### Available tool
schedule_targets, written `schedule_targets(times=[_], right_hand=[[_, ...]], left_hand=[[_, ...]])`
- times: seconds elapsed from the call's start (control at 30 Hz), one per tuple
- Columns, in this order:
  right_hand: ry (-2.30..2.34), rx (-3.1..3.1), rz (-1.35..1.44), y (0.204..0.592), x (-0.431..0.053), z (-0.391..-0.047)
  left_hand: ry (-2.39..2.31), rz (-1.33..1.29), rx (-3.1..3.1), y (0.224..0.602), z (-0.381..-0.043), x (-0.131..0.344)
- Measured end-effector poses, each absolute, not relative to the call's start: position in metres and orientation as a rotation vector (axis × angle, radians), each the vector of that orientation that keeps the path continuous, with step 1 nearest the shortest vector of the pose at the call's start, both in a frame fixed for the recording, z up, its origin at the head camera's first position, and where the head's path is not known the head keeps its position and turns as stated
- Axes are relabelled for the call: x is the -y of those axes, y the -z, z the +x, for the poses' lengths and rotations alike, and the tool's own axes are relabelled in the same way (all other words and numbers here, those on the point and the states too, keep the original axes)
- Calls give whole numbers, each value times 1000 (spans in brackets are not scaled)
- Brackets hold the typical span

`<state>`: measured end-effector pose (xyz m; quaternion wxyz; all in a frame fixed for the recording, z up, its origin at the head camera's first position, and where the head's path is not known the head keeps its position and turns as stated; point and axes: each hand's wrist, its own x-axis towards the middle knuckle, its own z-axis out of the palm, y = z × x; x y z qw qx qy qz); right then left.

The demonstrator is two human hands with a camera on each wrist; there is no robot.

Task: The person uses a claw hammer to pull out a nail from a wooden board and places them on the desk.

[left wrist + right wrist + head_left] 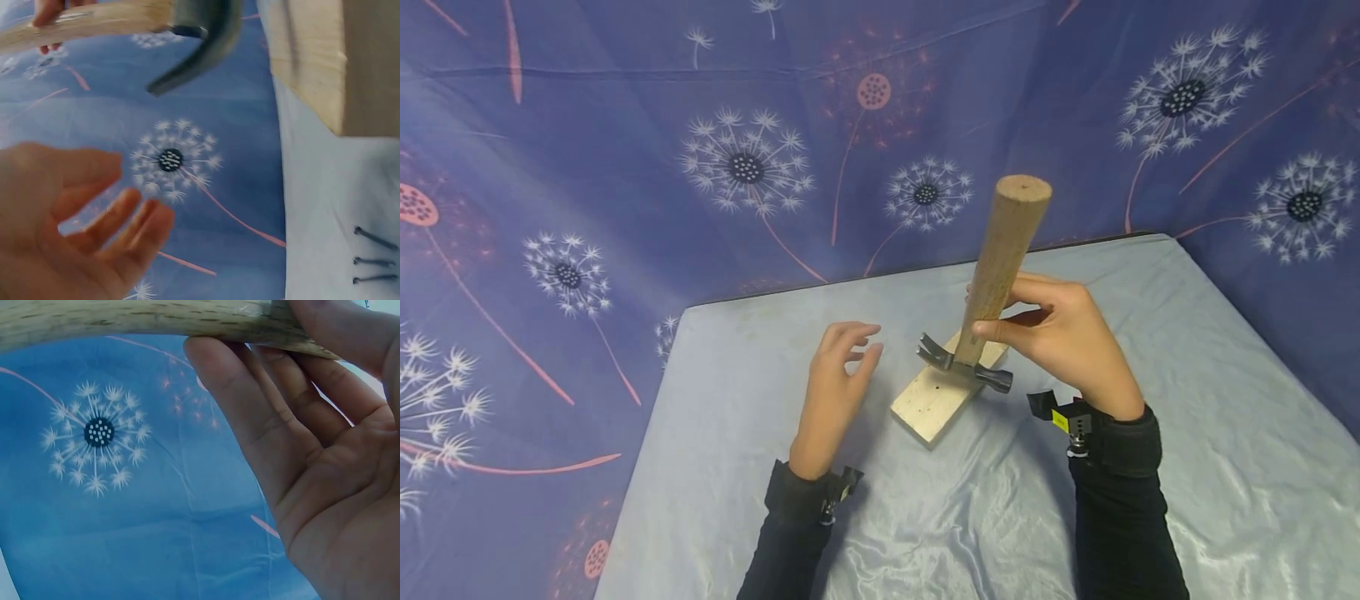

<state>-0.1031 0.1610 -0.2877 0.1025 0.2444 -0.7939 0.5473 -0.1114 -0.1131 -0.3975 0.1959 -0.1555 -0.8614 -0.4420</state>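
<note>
A claw hammer [1003, 250] is held upright, its wooden handle pointing up and its dark metal head low over a pale wooden block [928, 407]. The right hand [1067, 333] pinches the handle between thumb and fingers, just above the head; in the right wrist view the fingertips press against the wood grain. Small dark spots dot the block's top face. To the left of the block, the left hand [838, 379] hovers with its fingers loosely bent and nothing in them. The left wrist view shows the hammer's curved claw [200, 62] beyond that hand.
Three nails [376, 239] lie on the pale cloth beside the block in the left wrist view. A shiny light-blue cloth [737, 400] covers the table. Behind it hangs a blue curtain [820, 167] printed with dandelions.
</note>
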Motion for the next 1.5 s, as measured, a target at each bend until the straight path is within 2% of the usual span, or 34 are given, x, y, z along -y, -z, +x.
schedule_targets(times=[0.27,0.53,0.93,1.13,1.5], right_hand=[[-1628,2352,774,291,-149,-103],[-1635,2318,868,290,-132,-101],[-1678,2252,1012,289,-121,-98],[-1703,2180,1116,287,-115,-95],[-1643,2234,1103,287,-111,-92]], left_hand=[[1488,-760,2202,369,-99,97],[1615,-885,2109,349,-88,88],[1650,-908,2202,351,-86,90],[1644,-836,2321,377,-94,91],[1612,-827,2363,379,-93,92]])
